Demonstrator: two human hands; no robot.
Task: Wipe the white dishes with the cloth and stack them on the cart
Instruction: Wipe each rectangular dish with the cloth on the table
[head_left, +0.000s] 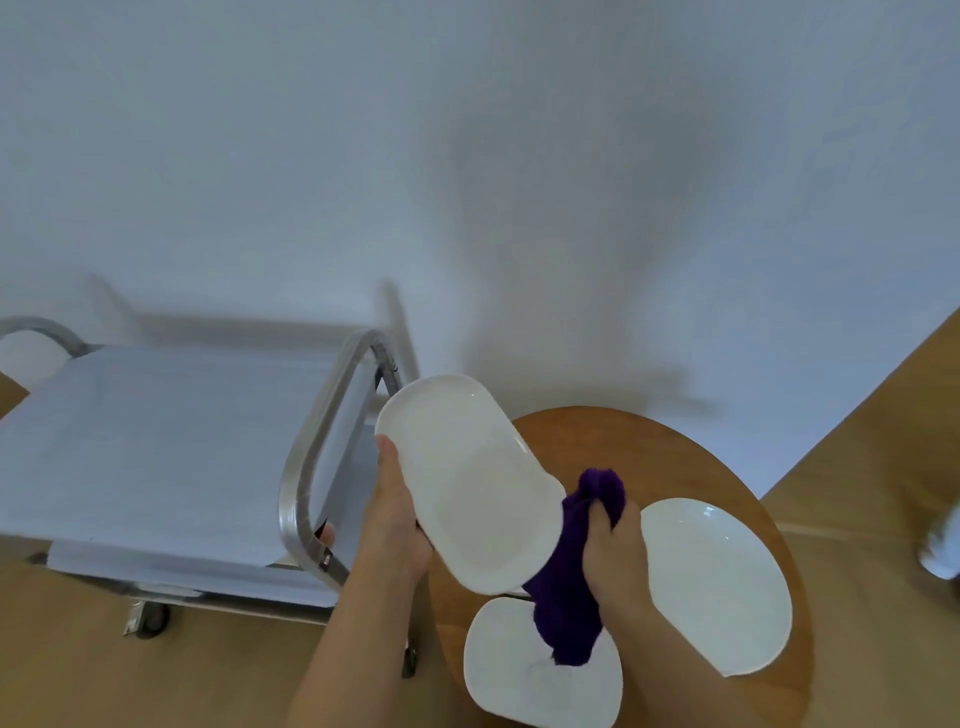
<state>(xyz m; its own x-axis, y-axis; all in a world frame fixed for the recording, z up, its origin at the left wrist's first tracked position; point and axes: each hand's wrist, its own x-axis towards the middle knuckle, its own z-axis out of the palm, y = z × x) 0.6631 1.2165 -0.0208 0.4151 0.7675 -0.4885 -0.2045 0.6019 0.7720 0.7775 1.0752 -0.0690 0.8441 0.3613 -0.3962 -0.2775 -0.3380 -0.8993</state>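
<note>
My left hand (395, 512) grips the left rim of a long white oval dish (467, 478), held tilted above the round wooden table (623, 447). My right hand (613, 551) clutches a bunched purple cloth (571, 587) against the dish's right edge; the cloth hangs down below my fist. Two other white dishes lie on the table: a round plate (722, 587) to the right and a squarish dish (519, 670) at the near edge, partly under the cloth. The metal cart (156, 441) stands to the left, and no dishes show on its top shelf.
The cart's curved steel handle (322, 441) rises between the cart shelf and the held dish. A white wall runs behind. Wooden floor surrounds the table and cart; a blurred white object (943, 551) sits at the right edge.
</note>
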